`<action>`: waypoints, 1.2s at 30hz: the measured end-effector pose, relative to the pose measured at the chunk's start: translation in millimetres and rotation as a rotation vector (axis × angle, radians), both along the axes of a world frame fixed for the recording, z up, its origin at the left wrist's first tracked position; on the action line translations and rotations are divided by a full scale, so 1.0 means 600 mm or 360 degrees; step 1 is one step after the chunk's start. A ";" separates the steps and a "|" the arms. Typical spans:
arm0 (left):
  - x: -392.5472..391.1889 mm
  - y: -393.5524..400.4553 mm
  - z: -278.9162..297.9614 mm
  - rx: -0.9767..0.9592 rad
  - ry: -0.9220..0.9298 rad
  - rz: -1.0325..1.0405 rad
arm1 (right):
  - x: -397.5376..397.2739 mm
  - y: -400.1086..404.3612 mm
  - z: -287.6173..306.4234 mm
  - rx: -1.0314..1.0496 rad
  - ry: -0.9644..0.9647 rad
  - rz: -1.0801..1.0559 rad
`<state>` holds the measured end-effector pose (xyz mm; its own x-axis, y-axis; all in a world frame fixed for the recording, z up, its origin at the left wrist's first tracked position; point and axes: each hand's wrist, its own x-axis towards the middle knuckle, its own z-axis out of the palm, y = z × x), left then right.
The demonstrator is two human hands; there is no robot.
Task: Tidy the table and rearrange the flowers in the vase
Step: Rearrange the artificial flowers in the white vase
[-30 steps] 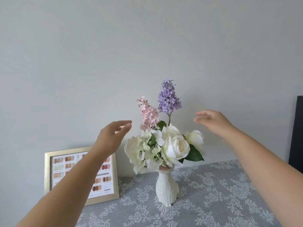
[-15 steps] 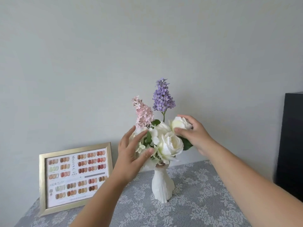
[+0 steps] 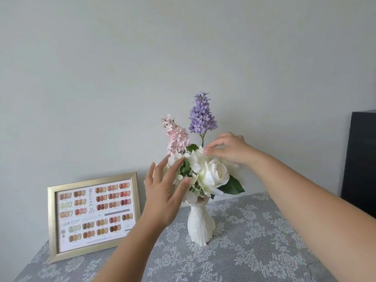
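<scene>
A white vase [image 3: 200,226] stands on the lace-covered table [image 3: 254,247]. It holds white roses [image 3: 213,174], pale hydrangea blooms, a pink lilac sprig [image 3: 176,135] and a taller purple lilac sprig [image 3: 201,113]. My left hand [image 3: 164,190] is spread flat against the left side of the bouquet, fingers apart, thumb touching the hydrangea. My right hand [image 3: 230,148] reaches over the top right of the bouquet, and its fingertips pinch a white petal near the purple stem. The right-hand rose is mostly hidden under that hand.
A gold-framed nail colour chart [image 3: 92,216] leans against the grey wall at the left. A black cabinet [image 3: 361,159] stands at the right edge. The table's left corner lies near the frame.
Both hands came in from the sides onto the bouquet. The right hand has since shifted from the right rose up to the top petals; the left stays pressed on the left side.
</scene>
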<state>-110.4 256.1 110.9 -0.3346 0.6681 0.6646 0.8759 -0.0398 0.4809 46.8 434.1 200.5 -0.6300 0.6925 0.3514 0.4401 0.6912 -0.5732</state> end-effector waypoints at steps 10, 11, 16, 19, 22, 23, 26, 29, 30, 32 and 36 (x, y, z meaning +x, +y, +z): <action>0.029 -0.010 -0.007 0.0032 0.0338 0.0017 | -0.040 -0.019 0.056 -0.0035 0.0339 0.0114; 0.032 -0.010 -0.008 0.0031 0.0347 0.0019 | -0.042 -0.022 0.064 -0.0035 0.0395 0.0126; 0.040 -0.009 -0.006 0.0055 0.0334 0.0036 | -0.036 -0.036 0.077 -0.0307 0.0345 0.0344; 0.039 -0.010 -0.005 0.0041 0.0335 0.0059 | -0.022 -0.044 0.079 -0.0675 0.0236 0.0644; 0.034 -0.011 -0.005 0.0031 0.0332 0.0077 | -0.001 -0.039 0.092 -0.0943 0.0230 0.0850; 0.033 -0.011 -0.006 0.0026 0.0332 0.0082 | 0.006 -0.037 0.098 -0.0990 0.0232 0.0892; 0.031 -0.010 -0.009 0.0021 0.0339 0.0095 | 0.014 -0.036 0.109 -0.0796 0.0133 0.0810; 0.032 -0.009 -0.010 0.0030 0.0334 0.0102 | 0.001 -0.040 0.105 -0.0096 -0.0158 0.0550; 0.032 -0.009 -0.009 0.0034 0.0326 0.0106 | -0.005 -0.042 0.103 0.0030 -0.0209 0.0544; 0.032 -0.010 -0.008 0.0039 0.0326 0.0123 | -0.014 -0.040 0.101 0.0090 -0.0187 0.0520; 0.034 -0.012 -0.003 0.0045 0.0333 0.0091 | -0.024 -0.028 0.096 0.0096 0.0019 0.0454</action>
